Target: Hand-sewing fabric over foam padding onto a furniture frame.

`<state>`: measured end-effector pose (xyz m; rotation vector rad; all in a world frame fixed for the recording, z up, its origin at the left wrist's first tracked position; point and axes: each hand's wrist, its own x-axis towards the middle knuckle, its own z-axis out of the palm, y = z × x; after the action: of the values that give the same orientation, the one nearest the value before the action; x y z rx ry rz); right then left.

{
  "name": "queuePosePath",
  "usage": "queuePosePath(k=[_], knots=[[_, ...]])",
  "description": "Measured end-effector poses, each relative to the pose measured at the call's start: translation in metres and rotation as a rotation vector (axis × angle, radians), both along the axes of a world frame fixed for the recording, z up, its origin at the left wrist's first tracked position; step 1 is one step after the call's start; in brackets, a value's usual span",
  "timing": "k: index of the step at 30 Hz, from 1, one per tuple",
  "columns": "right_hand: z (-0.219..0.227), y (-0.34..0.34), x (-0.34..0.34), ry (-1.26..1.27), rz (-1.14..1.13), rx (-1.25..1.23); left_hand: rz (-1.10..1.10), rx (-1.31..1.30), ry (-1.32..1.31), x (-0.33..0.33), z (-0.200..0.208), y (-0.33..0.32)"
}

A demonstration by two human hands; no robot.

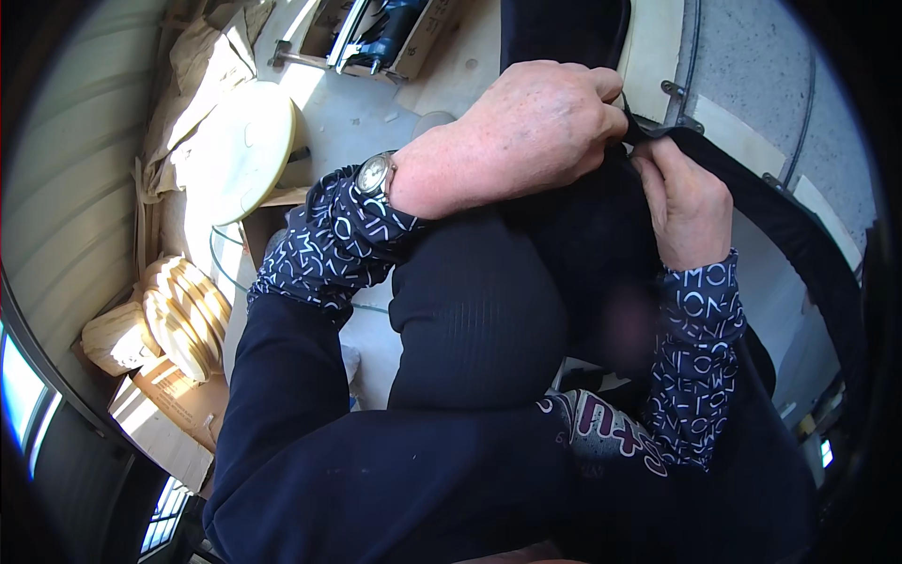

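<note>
Black fabric [761, 193] runs in a long curved band along a pale rim at the right, and a wider dark piece [564, 33] rises beyond my hands. My left hand [562, 117] reaches across from the left, its fingers curled and pinching the fabric's edge. Just to its right, my right hand [693, 199] grips the same edge between thumb and fingers. Small metal brackets [691, 124] sit on the rim beside the hands. A wristwatch [376, 176] is on my left wrist, below a patterned sleeve. Dark cloth and my hands hide the fingertips.
An open box [418, 42] at the top holds a dark blue power tool [390, 33]. To the left stand a round cream disc [249, 155], crumpled brown paper [193, 99], stacked round pieces [183, 320] and a cardboard box [183, 399].
</note>
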<state>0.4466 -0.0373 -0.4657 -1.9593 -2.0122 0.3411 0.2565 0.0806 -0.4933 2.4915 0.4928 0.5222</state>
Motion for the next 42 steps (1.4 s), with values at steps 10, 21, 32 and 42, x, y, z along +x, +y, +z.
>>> queuePosePath(k=[10,21,32,42], knots=[[-0.003,0.000,-0.005,-0.065,-0.049,0.001,-0.022,0.024,0.007,0.011,0.003,0.004],[0.009,-0.004,0.005,-0.064,-0.055,-0.063,0.084,0.002,0.012,0.001,0.006,0.007],[0.020,-0.005,0.008,-0.134,-0.113,-0.115,-0.008,0.015,0.164,0.016,0.018,0.009],[0.025,0.002,0.011,-0.094,-0.040,-0.083,0.072,-0.056,-0.003,-0.002,0.013,0.008]])
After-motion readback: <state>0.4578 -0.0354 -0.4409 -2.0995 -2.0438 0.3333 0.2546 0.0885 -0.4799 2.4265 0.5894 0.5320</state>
